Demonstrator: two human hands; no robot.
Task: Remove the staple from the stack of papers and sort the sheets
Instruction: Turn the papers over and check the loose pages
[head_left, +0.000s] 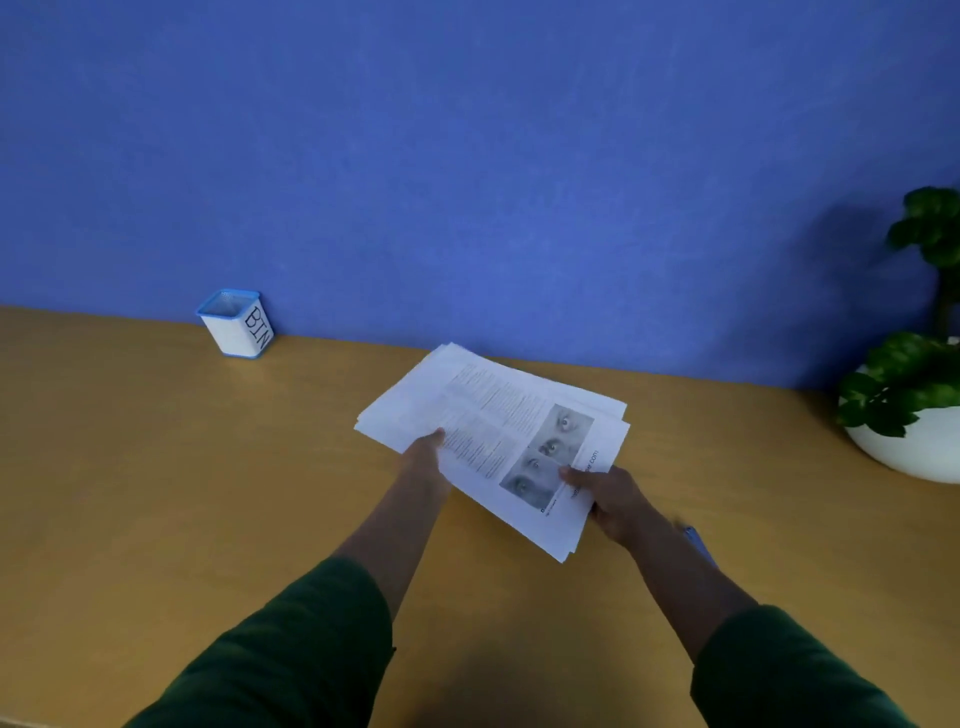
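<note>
Both hands gripped the stack of papers (493, 441) between them, left hand (423, 457) and right hand (613, 499) at its near edges, above the counter (208, 467). Staple not visible; sorting step seemingly underway, next needing sheets separated.

Blues, ochre, white and dark green
The wall (467, 156) is a flat mid blue with faint mottling; the table (156, 493) is ochre-yellow. At ten o'clock the small bin (236, 327) is white with a bright blue rim and base and black letters "BIN". The stack of papers (493, 431) at centre is white with grey-black text and a strip of greyscale photos. Both sleeves (291, 649) are dark green. At three o'clock, a glossy green plant (914, 379) sits in a white pot (914, 447)
</note>
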